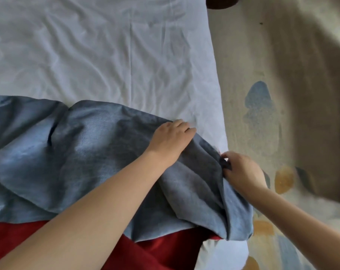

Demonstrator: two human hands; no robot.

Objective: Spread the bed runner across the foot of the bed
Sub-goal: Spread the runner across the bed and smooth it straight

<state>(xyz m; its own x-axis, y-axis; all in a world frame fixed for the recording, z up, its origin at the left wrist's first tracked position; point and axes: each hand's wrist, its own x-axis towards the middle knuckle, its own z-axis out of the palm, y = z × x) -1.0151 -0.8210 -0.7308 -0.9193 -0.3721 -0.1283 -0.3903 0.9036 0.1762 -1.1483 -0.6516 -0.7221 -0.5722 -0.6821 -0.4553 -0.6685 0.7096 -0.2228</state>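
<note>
Runner (87,152) under left hand (171,137), edge pinched by right hand (241,168)

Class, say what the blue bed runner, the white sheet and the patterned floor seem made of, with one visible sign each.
The bed runner: matte woven cloth, perhaps cotton twill; fine diagonal lines, soft folds. The white sheet: thin, smooth woven cloth, likely cotton; sharp fine creases. The patterned floor: too blurred to tell carpet from printed covering.

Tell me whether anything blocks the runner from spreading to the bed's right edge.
Nothing visible does. The white sheet beyond the runner is bare to that edge; the left hand rests on the runner, the right hand pinches its end.
</note>
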